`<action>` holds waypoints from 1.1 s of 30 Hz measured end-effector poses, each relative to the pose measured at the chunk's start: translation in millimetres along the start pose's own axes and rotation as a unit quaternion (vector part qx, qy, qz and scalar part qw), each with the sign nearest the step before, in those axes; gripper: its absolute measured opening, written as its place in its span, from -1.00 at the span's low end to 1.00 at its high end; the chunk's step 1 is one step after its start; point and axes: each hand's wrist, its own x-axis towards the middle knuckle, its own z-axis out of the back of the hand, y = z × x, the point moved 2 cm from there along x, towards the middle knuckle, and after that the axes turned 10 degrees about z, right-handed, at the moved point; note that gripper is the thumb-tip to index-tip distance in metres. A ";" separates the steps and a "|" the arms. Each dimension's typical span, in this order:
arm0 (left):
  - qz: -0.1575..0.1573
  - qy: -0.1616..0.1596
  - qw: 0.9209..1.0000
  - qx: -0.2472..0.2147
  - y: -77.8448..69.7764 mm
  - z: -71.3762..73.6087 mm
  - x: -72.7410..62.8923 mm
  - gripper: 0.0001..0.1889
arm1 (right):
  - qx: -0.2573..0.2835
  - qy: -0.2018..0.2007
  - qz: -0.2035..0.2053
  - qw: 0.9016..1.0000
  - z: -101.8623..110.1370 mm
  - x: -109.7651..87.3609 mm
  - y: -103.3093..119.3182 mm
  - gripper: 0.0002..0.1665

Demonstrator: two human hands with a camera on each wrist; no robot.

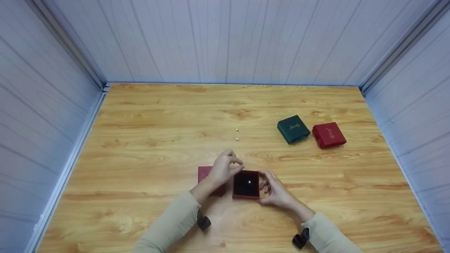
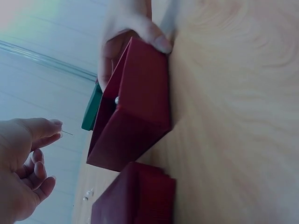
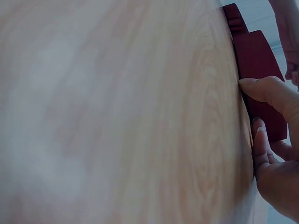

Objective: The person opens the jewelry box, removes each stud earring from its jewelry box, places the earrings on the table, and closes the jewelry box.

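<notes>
An open red jewelry box [image 1: 246, 198] with a black inside stands on the table, one pearl stud [image 1: 249, 182] showing in it. My right hand [image 1: 277, 191] grips the box's right side, thumb at the near corner, fingers at the far one. Over the far left corner is my left hand [image 1: 225, 169]. In the left wrist view, its thumb and forefinger pinch a thin metal pin [image 2: 67, 133], like an earring post; any head on it is hidden by the fingertips. A red lid [image 1: 204, 172] lies left of the box, partly covered by my left hand and forearm.
Beyond the hands lie two small pearl studs [image 1: 237, 130], with tiny faint bits beside them. Farther right sit a closed green jewelry box [image 1: 294, 128] and a closed red jewelry box [image 1: 329, 135]. Panelled walls [image 1: 228, 42] edge the wooden table [image 1: 140, 140] at the back and sides.
</notes>
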 end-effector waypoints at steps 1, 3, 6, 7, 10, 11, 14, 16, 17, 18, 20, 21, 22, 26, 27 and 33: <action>0.001 0.000 1.000 0.004 -0.7 0.3 2.3 -0.94 | -0.001 0.000 0.004 1.000 0.0 0.0 0.0 -0.08; 0.003 0.001 1.000 0.015 -1.9 0.9 6.5 -0.94 | -0.004 0.001 0.006 1.000 0.2 0.0 0.2 -0.08; 0.005 0.001 1.000 0.025 -2.3 1.4 12.8 -0.93 | -0.009 0.002 0.005 1.000 0.2 -0.5 0.1 -0.06; 0.006 0.001 1.000 0.028 -2.3 1.6 14.9 -0.93 | -0.010 0.003 0.004 1.000 0.2 -0.5 0.1 -0.06; 0.008 0.005 0.999 0.030 -1.0 1.3 22.0 -0.92 | -0.008 0.004 -0.002 1.000 0.1 -0.5 -0.3 -0.06; 0.010 0.007 0.999 0.031 -0.5 1.1 24.5 -0.92 | -0.007 0.004 -0.003 1.000 0.1 -0.3 -0.4 -0.05; 0.013 0.014 0.999 0.034 0.8 -0.1 32.2 -0.92 | -0.004 0.002 -0.003 1.000 0.1 -0.1 -0.8 -0.06; 0.017 0.020 0.999 0.039 1.3 -1.3 37.4 -0.92 | -0.004 0.001 -0.002 1.000 0.3 0.0 -0.8 -0.06; 0.020 0.023 0.999 0.041 1.7 -2.1 40.1 -0.92 | -0.004 0.000 0.000 1.000 0.3 0.0 -0.8 -0.06; 0.025 0.027 0.998 0.043 2.1 -3.1 42.5 -0.92 | -0.004 0.000 0.002 1.000 0.3 0.0 -0.7 -0.06; 0.035 0.033 0.998 0.049 2.9 -4.9 47.2 -0.92 | -0.005 0.001 0.006 1.000 0.4 0.1 -0.4 -0.06; 0.042 0.037 0.997 0.052 3.2 -5.9 49.4 -0.92 | -0.005 0.001 0.007 1.000 0.6 0.1 -0.5 -0.06; 0.046 0.039 0.997 0.054 3.5 -6.8 51.5 -0.91 | -0.005 0.001 0.008 1.000 0.7 0.1 -0.4 -0.06; 0.051 0.038 0.996 0.063 4.0 -11.1 60.2 -0.90 | -0.005 0.000 0.007 1.000 1.6 0.0 -0.6 -0.06; 0.052 0.038 0.996 0.065 4.0 -12.2 62.3 -0.89 | -0.006 0.000 0.007 1.000 1.7 0.0 -0.7 -0.06; 0.075 0.055 0.993 0.075 3.1 -16.3 74.9 -0.87 | -0.006 -0.001 0.015 1.000 0.5 0.0 -1.3 -0.06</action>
